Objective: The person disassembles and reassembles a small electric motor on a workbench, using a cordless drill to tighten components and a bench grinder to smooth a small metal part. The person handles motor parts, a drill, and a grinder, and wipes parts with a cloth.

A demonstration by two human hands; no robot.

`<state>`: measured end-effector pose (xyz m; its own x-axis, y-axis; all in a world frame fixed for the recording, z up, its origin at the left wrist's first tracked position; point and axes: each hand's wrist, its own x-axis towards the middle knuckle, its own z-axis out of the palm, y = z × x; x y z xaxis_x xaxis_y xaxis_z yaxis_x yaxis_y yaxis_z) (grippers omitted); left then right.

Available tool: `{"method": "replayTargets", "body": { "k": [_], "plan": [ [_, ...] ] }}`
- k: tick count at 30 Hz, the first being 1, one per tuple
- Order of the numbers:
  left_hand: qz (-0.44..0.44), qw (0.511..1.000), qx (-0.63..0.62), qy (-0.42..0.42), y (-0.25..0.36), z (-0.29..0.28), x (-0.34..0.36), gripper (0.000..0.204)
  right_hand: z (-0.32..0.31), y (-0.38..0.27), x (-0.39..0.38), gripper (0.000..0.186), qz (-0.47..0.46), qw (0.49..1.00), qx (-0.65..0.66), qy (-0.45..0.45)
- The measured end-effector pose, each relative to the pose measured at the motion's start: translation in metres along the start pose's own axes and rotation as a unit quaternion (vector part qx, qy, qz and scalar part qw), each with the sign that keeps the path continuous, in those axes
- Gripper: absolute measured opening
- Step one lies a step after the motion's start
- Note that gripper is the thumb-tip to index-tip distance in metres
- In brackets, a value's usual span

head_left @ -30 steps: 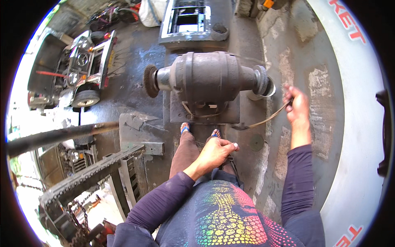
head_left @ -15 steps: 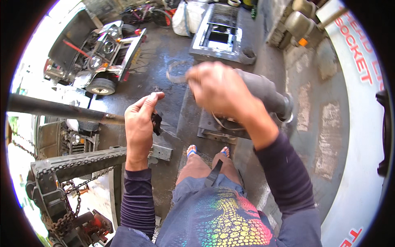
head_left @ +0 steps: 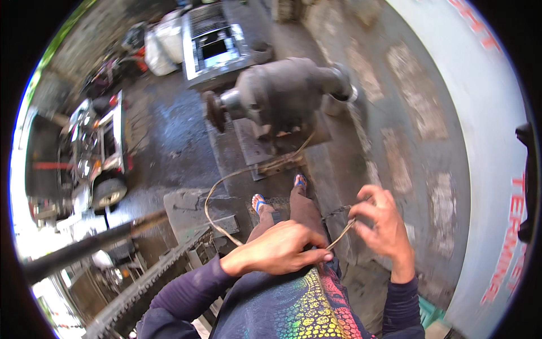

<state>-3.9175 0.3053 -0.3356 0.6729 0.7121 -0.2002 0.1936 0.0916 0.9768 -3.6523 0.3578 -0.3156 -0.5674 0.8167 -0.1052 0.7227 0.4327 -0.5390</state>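
Observation:
A thin, pale brown electric cord [head_left: 210,204] runs from under a grey bench grinder [head_left: 279,90] and loops round to my left hand [head_left: 282,247]. My left hand is closed on the cord in front of my shirt, thumb and fingers pressed together. A short length of the cord stretches on to my right hand [head_left: 384,226], whose thumb and fingers pinch it beside my thigh. A dark, twisted wire end [head_left: 336,212] sticks out to the left from the right fingertips; its exact form is blurred. The grinder carries a dark round wheel [head_left: 214,112] on its left shaft.
The grinder stands on a metal base [head_left: 254,147] just ahead of my feet. Beyond lies a metal frame with a grille [head_left: 217,48]. A vehicle front [head_left: 93,152] and a long pipe [head_left: 90,243] are at left; a patched wall [head_left: 418,96] and a white sign [head_left: 485,169] at right.
Both hands have come down closer to my body and now hold the cord between them. The left hand moved right; the small black thing seen at it is no longer recognisable. The view has turned rightward.

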Motion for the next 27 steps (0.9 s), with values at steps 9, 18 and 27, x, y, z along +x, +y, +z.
{"method": "replayTargets", "body": {
  "k": [9, 18, 27],
  "plan": [
    [0.178, 0.932, 0.218, -0.228, -0.006, 0.115, 0.088, 0.029, 0.087, 0.118, -0.143, 0.05, 0.367, 0.499, 0.734, 0.279],
    [0.085, 0.762, 0.49, -0.415, -0.13, 0.242, 0.112, 0.023, 0.059, 0.2, -0.214, 0.055, 0.4, 0.606, 0.633, 0.267],
    [-0.05, 0.792, 0.527, -0.305, -0.185, 0.287, 0.108, 0.021, 0.065, 0.154, -0.308, 0.04, 0.243, 0.596, 0.629, 0.437]
  ]
}}
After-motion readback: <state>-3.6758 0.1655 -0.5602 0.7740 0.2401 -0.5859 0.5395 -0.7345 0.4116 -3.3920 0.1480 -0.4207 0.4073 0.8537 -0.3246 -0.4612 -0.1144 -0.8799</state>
